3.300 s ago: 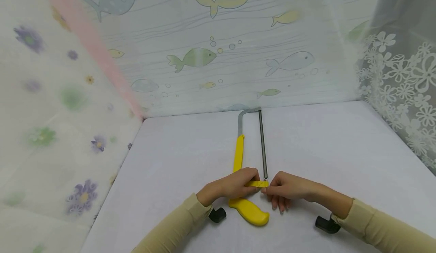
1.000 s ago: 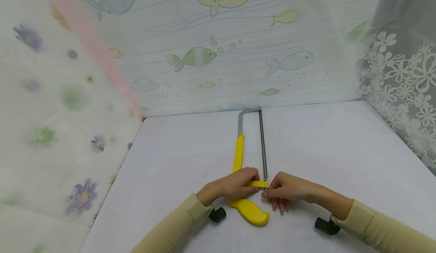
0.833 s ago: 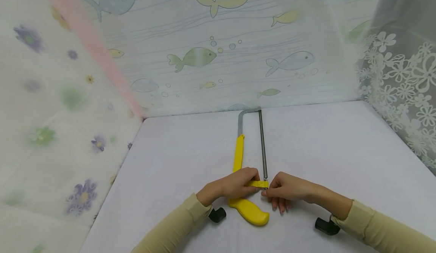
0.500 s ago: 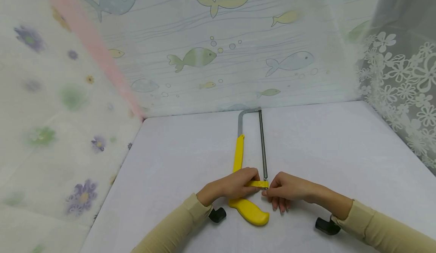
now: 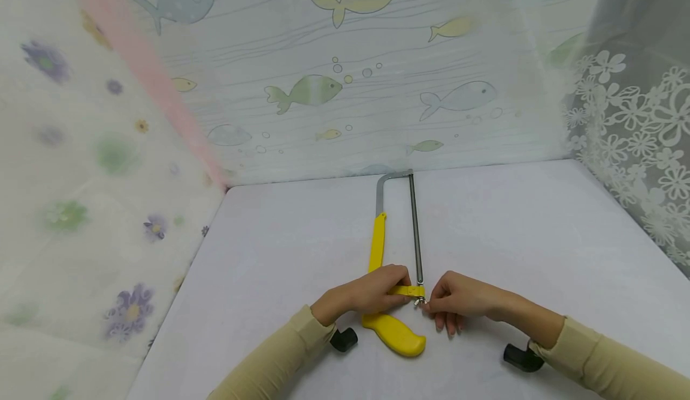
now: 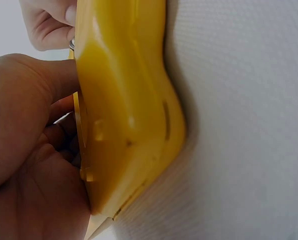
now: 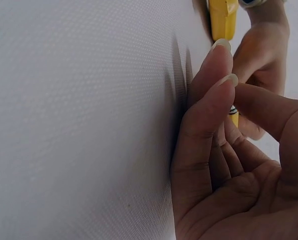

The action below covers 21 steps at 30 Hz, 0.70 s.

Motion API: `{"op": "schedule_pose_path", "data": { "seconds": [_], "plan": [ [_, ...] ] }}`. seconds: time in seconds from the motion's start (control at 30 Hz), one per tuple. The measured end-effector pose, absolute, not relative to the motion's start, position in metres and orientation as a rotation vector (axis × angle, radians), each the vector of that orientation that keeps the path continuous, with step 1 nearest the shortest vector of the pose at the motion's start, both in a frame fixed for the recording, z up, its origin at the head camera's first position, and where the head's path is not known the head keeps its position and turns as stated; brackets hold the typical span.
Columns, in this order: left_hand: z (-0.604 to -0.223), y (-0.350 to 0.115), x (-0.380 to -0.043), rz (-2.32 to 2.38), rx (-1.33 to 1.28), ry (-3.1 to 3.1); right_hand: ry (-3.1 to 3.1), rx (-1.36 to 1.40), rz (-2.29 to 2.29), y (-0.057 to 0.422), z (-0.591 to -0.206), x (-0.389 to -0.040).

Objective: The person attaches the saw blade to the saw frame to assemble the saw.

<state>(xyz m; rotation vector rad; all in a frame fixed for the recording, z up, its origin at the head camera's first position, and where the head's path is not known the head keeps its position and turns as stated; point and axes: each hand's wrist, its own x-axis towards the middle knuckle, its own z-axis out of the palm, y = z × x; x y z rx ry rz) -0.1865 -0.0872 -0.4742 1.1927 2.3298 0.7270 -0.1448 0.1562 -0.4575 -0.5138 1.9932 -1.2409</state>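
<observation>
A hacksaw (image 5: 378,241) with a yellow handle and grey frame front lies flat on the white-covered table, its blade (image 5: 416,232) on the right side. My left hand (image 5: 372,289) grips the yellow frame just above the handle (image 5: 399,335), by the short yellow arm that bears the blade's near end. A small metal wing nut (image 5: 420,303) shows at that end. My right hand (image 5: 466,295), fingers bent, has its fingertips at the wing nut's right side. In the right wrist view, the curled fingers (image 7: 204,120) mostly hide the nut. The left wrist view shows the yellow handle (image 6: 129,100) up close.
White cloth (image 5: 280,238) covers the table. A fish-print curtain (image 5: 345,58) hangs behind its far edge, a flower-print sheet (image 5: 108,208) at the left and a lace curtain (image 5: 641,148) at the right. Black wrist devices (image 5: 343,340) sit under both sleeves.
My right hand has shifted slightly to the right, and the wing nut it covered now shows. The left hand and the hacksaw stay in place.
</observation>
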Motion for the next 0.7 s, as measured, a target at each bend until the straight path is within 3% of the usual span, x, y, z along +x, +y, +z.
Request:
{"op": "schedule_pose_path", "data": {
  "seconds": [0.7],
  "plan": [
    [-0.477, -0.0877, -0.1872, 0.712, 1.216, 2.339, 2.017, -0.515, -1.237, 0.1481, -0.4583, -0.1451]
  ]
}}
